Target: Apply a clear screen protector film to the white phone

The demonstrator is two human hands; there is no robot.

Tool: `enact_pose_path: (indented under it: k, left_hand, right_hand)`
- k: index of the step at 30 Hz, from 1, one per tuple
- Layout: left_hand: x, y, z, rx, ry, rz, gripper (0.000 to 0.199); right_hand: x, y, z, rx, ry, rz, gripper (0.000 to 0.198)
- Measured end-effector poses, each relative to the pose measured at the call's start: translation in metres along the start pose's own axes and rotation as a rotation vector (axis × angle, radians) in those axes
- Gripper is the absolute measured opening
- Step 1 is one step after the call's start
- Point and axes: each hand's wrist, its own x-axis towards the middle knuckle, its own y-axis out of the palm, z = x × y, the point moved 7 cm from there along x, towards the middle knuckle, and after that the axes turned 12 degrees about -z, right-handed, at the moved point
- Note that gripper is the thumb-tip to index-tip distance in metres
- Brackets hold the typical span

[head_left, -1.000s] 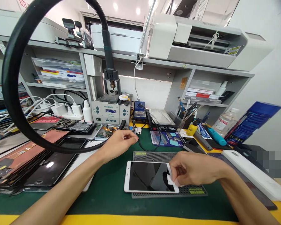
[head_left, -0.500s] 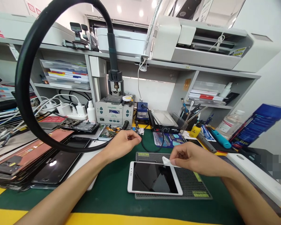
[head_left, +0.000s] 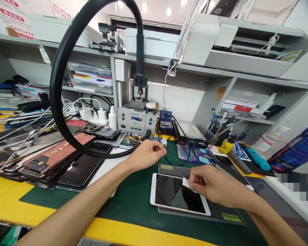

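Phone point(head_left: 173, 196) lies on mat point(head_left: 220, 209), long axis left-right, earpiece end overhanging left; right hand point(head_left: 209, 182) pinches wipe point(head_left: 185, 182) between fingers, left hand point(head_left: 145, 155) has fingers drawn together, contents indiscernible.

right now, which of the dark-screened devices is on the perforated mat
The white-framed device beneath the right hand and its white wipe; it alone rests on the grey mat. The black-framed device at left and dark device beyond that hand don't.

At five o'clock, the flat rectangular white phone point(head_left: 179, 194) has a black glass screen point(head_left: 170, 191); the grey thin rectangular mat point(head_left: 217, 212) beneath is mesh-patterned, with yellow-green labels point(head_left: 231, 217).
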Motion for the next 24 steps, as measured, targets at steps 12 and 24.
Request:
enact_pose_path:
  k: [12, 24]
  left_hand:
    - [0.0, 0.0, 0.001, 0.002, 0.038, -0.001, 0.022]
    - [0.001, -0.001, 0.001, 0.019, 0.046, -0.002, 0.023]
  right_hand:
    - [-0.046, 0.002, 0.021, -0.007, -0.12, 0.316, 0.007]
    - [-0.006, -0.012, -0.03, 0.1, 0.042, 0.01, 0.023]
